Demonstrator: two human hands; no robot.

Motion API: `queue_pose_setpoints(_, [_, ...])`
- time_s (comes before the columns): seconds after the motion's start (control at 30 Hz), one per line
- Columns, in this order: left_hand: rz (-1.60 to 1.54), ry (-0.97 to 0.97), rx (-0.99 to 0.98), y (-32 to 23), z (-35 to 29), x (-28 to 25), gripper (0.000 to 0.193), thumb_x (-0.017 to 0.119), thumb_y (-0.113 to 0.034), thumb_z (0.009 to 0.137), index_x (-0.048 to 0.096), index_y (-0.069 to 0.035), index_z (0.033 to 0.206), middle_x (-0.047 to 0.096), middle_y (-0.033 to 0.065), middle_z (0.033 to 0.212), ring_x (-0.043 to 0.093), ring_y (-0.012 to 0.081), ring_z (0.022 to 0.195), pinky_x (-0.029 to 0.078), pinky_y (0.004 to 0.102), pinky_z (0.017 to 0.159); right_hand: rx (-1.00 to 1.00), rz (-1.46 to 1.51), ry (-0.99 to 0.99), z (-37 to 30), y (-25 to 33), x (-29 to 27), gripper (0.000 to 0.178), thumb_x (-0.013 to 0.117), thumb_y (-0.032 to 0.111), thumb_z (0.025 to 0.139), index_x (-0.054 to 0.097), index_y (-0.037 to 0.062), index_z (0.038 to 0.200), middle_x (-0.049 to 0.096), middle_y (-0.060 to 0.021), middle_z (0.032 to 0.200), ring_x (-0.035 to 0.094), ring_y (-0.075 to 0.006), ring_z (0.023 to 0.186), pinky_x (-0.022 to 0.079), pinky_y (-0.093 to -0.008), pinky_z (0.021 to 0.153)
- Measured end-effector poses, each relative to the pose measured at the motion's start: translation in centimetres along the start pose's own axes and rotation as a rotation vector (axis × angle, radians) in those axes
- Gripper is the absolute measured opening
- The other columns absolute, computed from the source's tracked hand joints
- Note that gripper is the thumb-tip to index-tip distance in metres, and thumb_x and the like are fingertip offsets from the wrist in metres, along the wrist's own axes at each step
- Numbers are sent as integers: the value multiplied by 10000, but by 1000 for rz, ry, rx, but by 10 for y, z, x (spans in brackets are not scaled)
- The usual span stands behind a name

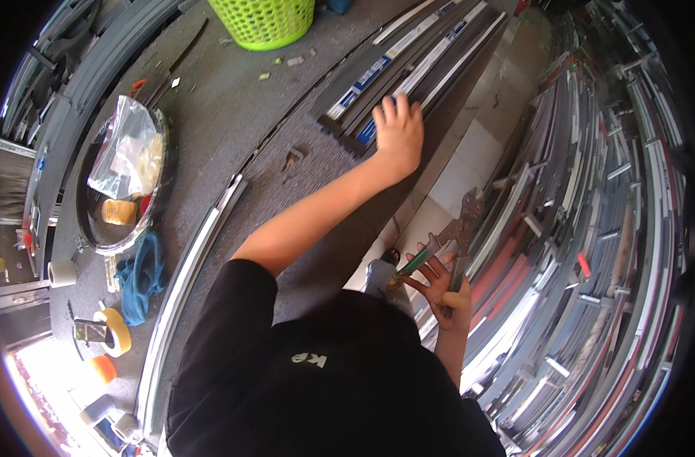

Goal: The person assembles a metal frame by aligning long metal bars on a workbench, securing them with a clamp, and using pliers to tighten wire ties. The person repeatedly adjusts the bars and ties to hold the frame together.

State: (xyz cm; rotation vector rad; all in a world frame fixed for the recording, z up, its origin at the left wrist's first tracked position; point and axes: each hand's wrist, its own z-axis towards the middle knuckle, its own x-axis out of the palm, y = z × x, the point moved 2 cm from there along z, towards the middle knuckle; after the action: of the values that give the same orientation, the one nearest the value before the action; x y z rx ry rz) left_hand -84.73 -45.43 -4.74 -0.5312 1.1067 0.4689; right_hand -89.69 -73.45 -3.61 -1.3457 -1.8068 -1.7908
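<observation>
We see the left hand (401, 139), grip open, resting on dark bars (362, 111); right hand (444, 293) gripping a green-handled tool (416, 262), possibly pliers, beside the desk (210, 114).

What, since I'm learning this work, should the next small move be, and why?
Probably bring the green-handled tool toward the near ends of the long strips: the right hand holds it away from them, while the left hand lies over them.
</observation>
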Motion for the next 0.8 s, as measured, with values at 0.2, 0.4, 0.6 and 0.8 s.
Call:
queue_pose_setpoints(0.2, [-72, 25, -56, -3, -12, 21, 771, 726, -354, 867, 388, -114, 1516, 308, 140, 1561, 204, 447, 1486, 184, 705, 1144, -130, 13, 77, 51, 66, -56, 754, 459, -71, 546, 446, 107, 1278, 358, -314, 1534, 311, -489, 1452, 334, -662, 1112])
queue_pose_setpoints(0.4, [26, 41, -217, -17, -14, 15, 606, 577, -260, 979, 376, -90, 1524, 325, 126, 1577, 201, 365, 1518, 132, 624, 1201, -24, -67, 161, 135, 152, -124, 692, 433, -83, 557, 444, 119, 1218, 370, -278, 1530, 331, -462, 1450, 320, -635, 1134])
queue_pose_setpoints(0.6, [117, 83, -394, -36, -6, 0, 667, 680, -151, 896, 410, -89, 1503, 375, 105, 1551, 257, 302, 1507, 191, 553, 1223, 153, -86, 293, 210, 243, -173, 597, 455, -82, 594, 481, 87, 1166, 443, -284, 1456, 358, -470, 1430, 351, -627, 1127])
queue_pose_setpoints(0.8, [99, 3, -455, -39, 3, -1, 613, 704, -112, 863, 509, -162, 1442, 440, 79, 1519, 348, 280, 1467, 221, 545, 1218, 298, -132, 417, 289, 258, -175, 505, 523, -49, 652, 502, 118, 1128, 487, -266, 1439, 460, -405, 1376, 412, -529, 1108])
